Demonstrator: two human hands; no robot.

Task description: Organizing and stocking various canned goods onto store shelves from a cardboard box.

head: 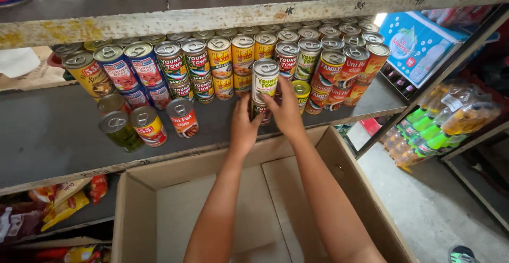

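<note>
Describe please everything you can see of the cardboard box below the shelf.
The cardboard box is plain brown and open at the top, with nothing visible inside it. Its inner walls and floor look smooth; a seam runs along the floor where the bottom flaps meet. It stands upright directly below the front edge of the grey shelf, close to the person. Both forearms reach over it toward the cans, and they hide part of the floor. Whether the arms touch its rim cannot be told. Its near side is out of the picture.

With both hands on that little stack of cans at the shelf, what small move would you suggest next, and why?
Probably ease the stack back toward the row behind. The left hand and right hand steady the lower can with the green-and-white can on top, and the stack stands slightly forward of the rows of cans.
</note>
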